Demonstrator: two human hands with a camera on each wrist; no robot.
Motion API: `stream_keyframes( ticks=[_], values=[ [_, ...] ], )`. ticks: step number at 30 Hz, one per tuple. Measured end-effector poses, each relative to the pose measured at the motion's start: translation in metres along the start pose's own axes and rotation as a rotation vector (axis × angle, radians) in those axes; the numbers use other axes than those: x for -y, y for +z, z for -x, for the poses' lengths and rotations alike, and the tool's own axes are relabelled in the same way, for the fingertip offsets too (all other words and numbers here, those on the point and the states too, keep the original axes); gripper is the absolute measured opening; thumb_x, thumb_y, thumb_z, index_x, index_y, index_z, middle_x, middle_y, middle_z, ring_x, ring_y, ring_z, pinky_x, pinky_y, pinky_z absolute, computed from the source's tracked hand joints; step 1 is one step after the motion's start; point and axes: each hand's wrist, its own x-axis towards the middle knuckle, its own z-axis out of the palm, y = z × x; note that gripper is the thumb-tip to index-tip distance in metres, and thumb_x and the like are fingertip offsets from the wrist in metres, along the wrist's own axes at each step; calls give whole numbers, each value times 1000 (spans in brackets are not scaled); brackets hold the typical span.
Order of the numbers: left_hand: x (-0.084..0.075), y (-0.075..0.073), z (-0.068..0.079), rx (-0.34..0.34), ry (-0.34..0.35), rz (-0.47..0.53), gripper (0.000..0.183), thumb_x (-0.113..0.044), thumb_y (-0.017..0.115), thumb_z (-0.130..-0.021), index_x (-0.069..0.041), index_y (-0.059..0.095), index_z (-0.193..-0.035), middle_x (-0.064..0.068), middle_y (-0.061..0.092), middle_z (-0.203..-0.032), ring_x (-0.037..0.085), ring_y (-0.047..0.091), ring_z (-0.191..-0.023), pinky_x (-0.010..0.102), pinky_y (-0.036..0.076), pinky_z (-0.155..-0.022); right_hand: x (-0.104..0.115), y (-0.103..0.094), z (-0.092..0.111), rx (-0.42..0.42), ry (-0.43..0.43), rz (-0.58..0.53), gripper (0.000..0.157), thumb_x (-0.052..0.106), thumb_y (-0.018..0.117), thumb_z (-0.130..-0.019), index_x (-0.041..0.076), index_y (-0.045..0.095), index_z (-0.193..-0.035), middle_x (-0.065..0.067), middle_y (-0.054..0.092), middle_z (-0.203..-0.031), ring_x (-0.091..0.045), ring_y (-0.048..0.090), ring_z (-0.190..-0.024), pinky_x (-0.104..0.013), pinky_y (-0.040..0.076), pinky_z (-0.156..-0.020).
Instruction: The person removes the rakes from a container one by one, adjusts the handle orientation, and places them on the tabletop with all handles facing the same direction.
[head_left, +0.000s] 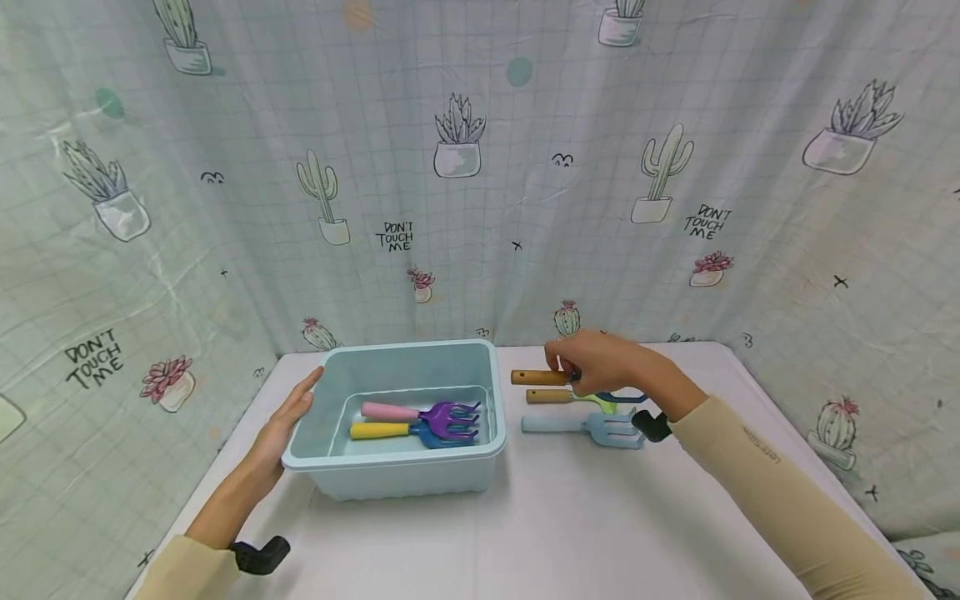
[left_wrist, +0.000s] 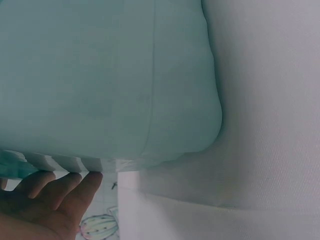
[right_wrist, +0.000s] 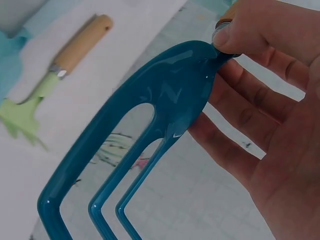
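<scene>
Sitting on the left of a white table (head_left: 450,550), a pale blue tub (head_left: 405,482) looks light and slightly flexible, best held by its rim. The person's left hand (head_left: 279,429) lies along its left wall, fingers nearly straight, fingertips touching just under the rim without curling round it. To the right, above the table's far side, a dark blue fork (right_wrist: 175,85) hangs in the right hand (head_left: 606,360) — probably light and stiff, its glossy head perhaps slippery, making the wooden handle (head_left: 538,377) the surer hold. That handle points left, toward the tub; a green fork (head_left: 547,396) and a pale blue fork (head_left: 551,424) lie just nearer. Smallest of all is the grip itself: thumb and index finger pinch the metal collar (right_wrist: 219,27), closed together there, while the other fingers extend loosely beside the head — whether they touch it, the right wrist view leaves unclear.
</scene>
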Motion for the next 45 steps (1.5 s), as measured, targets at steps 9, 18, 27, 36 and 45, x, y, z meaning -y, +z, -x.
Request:
stream_keyframes(
  ticks=[9,18,27,36,45],
  values=[
    [2,-1,0,-2,-7,1,54,-54,25,-102,-45,7,-152,-3,-8,-164,38,-6,-149,71,6,-111,-20,47,19,92,84,-74,33,9,72,-78,28,56,-99,12,60,-87,-10,54,-79,-27,48,-68],
    [2,-2,-1,5,-3,9,53,-55,24,-102,-47,8,-152,-5,-7,-164,36,-6,-150,71,5,-111,-22,93,26,121,91,-40,34,13,77,-76,32,57,-94,16,59,-85,-6,53,-77,-24,48,-68],
    [1,-2,1,10,10,19,53,-54,24,-102,-46,8,-152,-4,-7,-164,36,-5,-150,70,6,-112,-19,115,26,129,60,-76,33,6,74,-74,28,60,-94,14,57,-81,-6,52,-74,-24,45,-64],
    [1,-1,1,2,4,16,53,-54,25,-102,-46,8,-152,-4,-7,-164,37,-5,-150,70,7,-112,-15,126,26,146,102,-103,34,5,73,-75,31,59,-94,16,58,-81,-7,52,-73,-25,46,-66],
    [2,-2,2,7,9,21,53,-54,25,-102,-46,9,-152,-4,-7,-164,36,-7,-150,71,5,-111,-12,128,28,127,98,-103,33,3,72,-75,29,59,-92,16,58,-79,-7,52,-72,-25,46,-65]
  ],
)
